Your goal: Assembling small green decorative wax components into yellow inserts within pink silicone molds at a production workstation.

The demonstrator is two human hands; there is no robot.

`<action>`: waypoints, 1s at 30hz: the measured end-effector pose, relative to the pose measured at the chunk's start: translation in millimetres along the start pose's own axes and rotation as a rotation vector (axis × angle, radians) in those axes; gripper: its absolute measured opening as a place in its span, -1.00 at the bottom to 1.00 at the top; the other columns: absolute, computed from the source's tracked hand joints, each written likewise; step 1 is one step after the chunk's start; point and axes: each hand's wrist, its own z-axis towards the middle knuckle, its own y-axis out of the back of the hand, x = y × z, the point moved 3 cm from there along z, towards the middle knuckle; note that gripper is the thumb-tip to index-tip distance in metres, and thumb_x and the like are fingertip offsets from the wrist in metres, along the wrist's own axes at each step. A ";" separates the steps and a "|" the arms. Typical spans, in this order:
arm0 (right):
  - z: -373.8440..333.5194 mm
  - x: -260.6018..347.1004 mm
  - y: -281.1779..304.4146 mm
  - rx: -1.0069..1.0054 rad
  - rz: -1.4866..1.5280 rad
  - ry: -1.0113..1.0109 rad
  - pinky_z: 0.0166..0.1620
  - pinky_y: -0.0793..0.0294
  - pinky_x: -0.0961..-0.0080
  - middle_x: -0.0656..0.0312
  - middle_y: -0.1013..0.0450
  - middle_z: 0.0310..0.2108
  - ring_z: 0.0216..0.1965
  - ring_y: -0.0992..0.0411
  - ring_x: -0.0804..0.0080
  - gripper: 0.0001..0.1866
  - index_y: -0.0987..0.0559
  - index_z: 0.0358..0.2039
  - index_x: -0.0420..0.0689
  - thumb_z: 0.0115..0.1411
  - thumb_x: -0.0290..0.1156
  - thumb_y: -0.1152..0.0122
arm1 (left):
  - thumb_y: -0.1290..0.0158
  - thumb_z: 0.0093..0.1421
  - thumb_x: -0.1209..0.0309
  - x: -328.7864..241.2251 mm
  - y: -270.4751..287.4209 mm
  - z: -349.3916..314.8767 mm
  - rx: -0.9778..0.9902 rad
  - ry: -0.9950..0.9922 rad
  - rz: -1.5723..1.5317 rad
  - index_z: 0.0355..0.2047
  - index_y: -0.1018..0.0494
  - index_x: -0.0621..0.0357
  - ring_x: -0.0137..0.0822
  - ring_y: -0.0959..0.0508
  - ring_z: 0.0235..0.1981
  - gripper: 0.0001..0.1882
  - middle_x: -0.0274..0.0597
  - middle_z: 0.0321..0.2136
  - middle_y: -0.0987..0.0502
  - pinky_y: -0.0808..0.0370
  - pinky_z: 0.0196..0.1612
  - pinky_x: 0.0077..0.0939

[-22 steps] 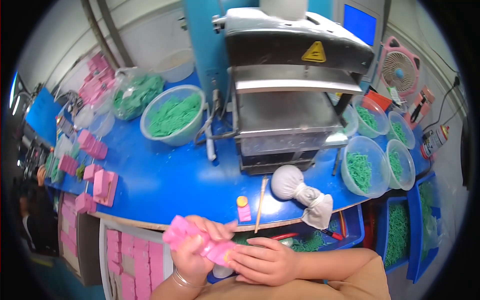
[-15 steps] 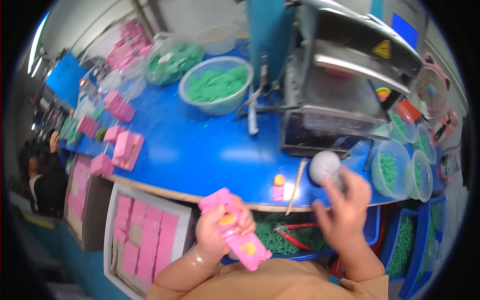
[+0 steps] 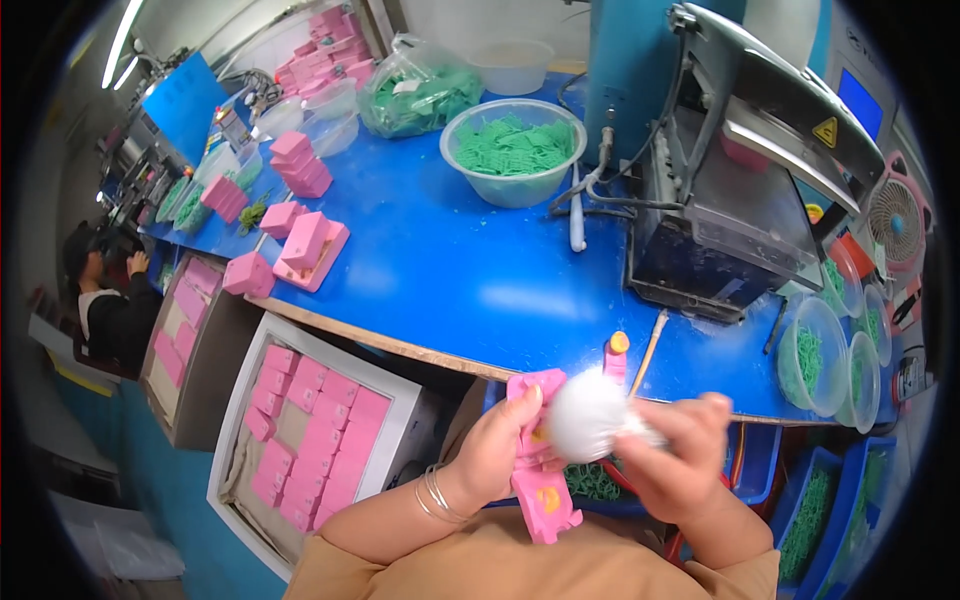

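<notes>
My left hand (image 3: 490,448) is closed around an open pink two-part block (image 3: 535,483), which looks like a mould with yellow inside its halves. In my right hand (image 3: 682,455) is a white round pouch (image 3: 586,418), gripped by its narrow end and blurred by motion. The pouch is over the right side of the pink block and hides part of it; I cannot tell whether they touch. Just beyond, a small pink piece with a yellow top (image 3: 617,352) stands at the table edge beside a thin wooden stick (image 3: 652,350).
A bowl of green strands (image 3: 513,190) stands on the blue table (image 3: 430,270), left of a dark metal machine (image 3: 715,245). Pink blocks fill a white box (image 3: 262,350) at lower left. Clear cups (image 3: 812,385) and blue bins (image 3: 808,500) of green pieces are at right. A person (image 3: 115,300) sits far left.
My right hand has picked up the white pouch from the table and brought it left to the pink block. My left hand has shifted right with the block, and the view has turned left.
</notes>
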 end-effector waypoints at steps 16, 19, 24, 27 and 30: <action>-20.7 -41.7 16.5 -0.064 -0.587 -0.384 -0.19 -0.24 0.31 0.11 -0.42 -0.24 -0.27 -0.36 0.19 -0.65 -0.54 -0.22 -0.12 -0.10 -0.53 -0.26 | -0.02 0.11 0.45 -0.9 5.6 0.9 0.271 -0.025 -0.037 -0.15 -0.27 0.22 -0.45 -0.32 -0.47 -0.70 -0.22 -0.44 -0.35 -0.32 -0.37 -0.50; -10.6 -31.9 9.4 -0.101 -0.630 -0.286 -0.15 -0.23 0.33 0.14 -0.42 -0.25 -0.24 -0.36 0.20 -0.65 -0.54 -0.22 -0.16 -0.12 -0.49 -0.28 | -0.05 -0.01 0.66 1.7 0.8 -1.0 0.280 0.022 0.030 -0.16 -0.27 0.19 -0.46 -0.33 -0.43 -0.63 -0.27 -0.43 -0.33 -0.31 -0.34 -0.51; 33.3 -21.6 -26.4 0.101 -0.307 -0.335 -0.22 -0.20 0.31 0.17 -0.39 -0.30 -0.26 -0.32 0.22 -0.72 -0.51 -0.35 -0.21 -0.12 -0.43 -0.28 | 0.00 -0.01 0.70 -0.2 -9.3 -8.8 0.280 0.071 0.103 -0.17 -0.27 0.15 -0.46 -0.33 -0.40 -0.62 -0.31 -0.42 -0.32 -0.32 -0.27 -0.52; 36.3 -25.1 -42.0 0.140 -0.216 -0.321 -0.26 -0.20 0.30 0.17 -0.38 -0.32 -0.27 -0.31 0.22 -0.81 -0.49 -0.43 -0.18 -0.11 -0.46 -0.25 | 0.01 0.00 0.71 -8.6 -10.3 -12.8 0.172 0.081 0.306 -0.20 -0.29 0.18 -0.48 -0.35 -0.31 -0.66 -0.32 -0.34 -0.29 -0.33 -0.21 -0.61; 29.9 -25.1 -48.0 0.112 -0.072 -0.228 -0.27 -0.20 0.31 0.17 -0.39 -0.32 -0.27 -0.31 0.21 -0.83 -0.45 -0.45 -0.15 -0.10 -0.51 -0.22 | -0.04 -0.09 0.71 -24.6 -12.7 -18.3 0.273 -0.501 0.968 -0.13 -0.34 0.23 -0.39 -0.33 -0.23 -0.56 -0.20 -0.25 -0.27 -0.35 -0.18 -0.56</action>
